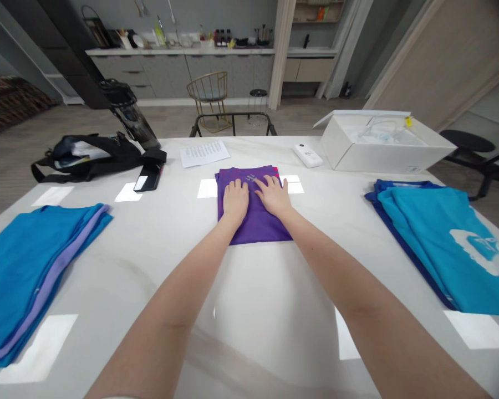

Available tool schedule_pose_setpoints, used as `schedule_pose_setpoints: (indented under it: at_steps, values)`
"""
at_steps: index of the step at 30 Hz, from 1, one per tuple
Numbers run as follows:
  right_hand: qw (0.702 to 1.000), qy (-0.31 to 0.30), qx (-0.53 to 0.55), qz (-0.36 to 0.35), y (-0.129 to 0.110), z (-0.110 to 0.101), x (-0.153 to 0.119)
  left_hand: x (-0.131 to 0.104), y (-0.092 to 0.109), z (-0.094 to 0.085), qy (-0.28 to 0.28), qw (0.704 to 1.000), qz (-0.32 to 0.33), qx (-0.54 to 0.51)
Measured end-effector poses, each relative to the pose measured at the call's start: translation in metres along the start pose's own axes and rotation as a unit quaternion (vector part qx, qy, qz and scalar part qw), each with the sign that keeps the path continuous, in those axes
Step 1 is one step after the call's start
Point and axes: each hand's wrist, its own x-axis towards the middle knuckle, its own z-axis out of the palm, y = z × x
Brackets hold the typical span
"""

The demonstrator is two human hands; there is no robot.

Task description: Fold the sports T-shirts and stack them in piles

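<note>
A purple cloth (pixel 260 221), folded to a rough rectangle with a small pale print and a bit of red at its top right corner, lies flat in the middle of the white table (pixel 158 238). On its upper left part rests my left hand (pixel 236 200), palm down with its fingers stretched forward. My right hand (pixel 274 195) lies on the upper right part, its fingers spread beside the print. Neither hand grips the cloth. Folded blue and lilac cloths (pixel 29 266) are stacked at the left, and turquoise and dark blue ones (pixel 436 238) at the right.
Behind the purple cloth lie a printed paper (pixel 204 153) and a white device (pixel 308 155). An open white box (pixel 391 152) stands at the back right. At the back left are a black phone (pixel 149 176), a black bag (pixel 87 155) and a dark bottle (pixel 135 116).
</note>
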Motion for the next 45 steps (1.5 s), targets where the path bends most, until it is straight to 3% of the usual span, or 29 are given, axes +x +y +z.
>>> schedule_pose_setpoints:
  at_steps: [4, 7, 11, 18, 24, 28, 30, 37, 45]
  values:
    - [1.000, -0.016, 0.004, -0.012, -0.019, -0.007, -0.007, -0.006, 0.005, -0.003, -0.025, 0.999, 0.046, -0.001]
    - [0.999, -0.002, 0.023, 0.023, -0.025, -0.003, -0.014, -0.014, 0.008, 0.002, -0.021, 0.999, 0.016, -0.036]
    - [0.998, -0.018, 0.047, 0.028, -0.022, 0.006, -0.028, -0.027, 0.010, 0.006, -0.048, 0.996, -0.032, -0.073]
    - [0.996, -0.053, 0.056, 0.037, -0.010, 0.009, -0.040, -0.047, -0.007, 0.001, -0.065, 0.996, 0.012, -0.066]
    - [0.997, 0.025, 0.064, 0.016, -0.010, 0.005, -0.046, -0.055, -0.010, 0.000, -0.032, 0.998, 0.026, -0.054]
    - [0.996, 0.068, 0.047, -0.045, -0.014, -0.003, -0.053, -0.056, -0.006, -0.005, 0.024, 0.996, 0.068, -0.044]
    - [0.996, 0.069, 0.030, -0.056, -0.017, -0.005, -0.055, -0.057, -0.005, -0.008, 0.026, 0.994, 0.097, -0.037]
    - [0.996, 0.016, 0.065, -0.065, -0.012, -0.002, -0.070, -0.071, -0.005, -0.007, -0.002, 0.992, 0.108, -0.063]
    - [0.994, -0.089, 0.048, -0.032, 0.010, -0.014, -0.104, -0.101, -0.023, -0.020, -0.093, 0.989, 0.105, -0.054]
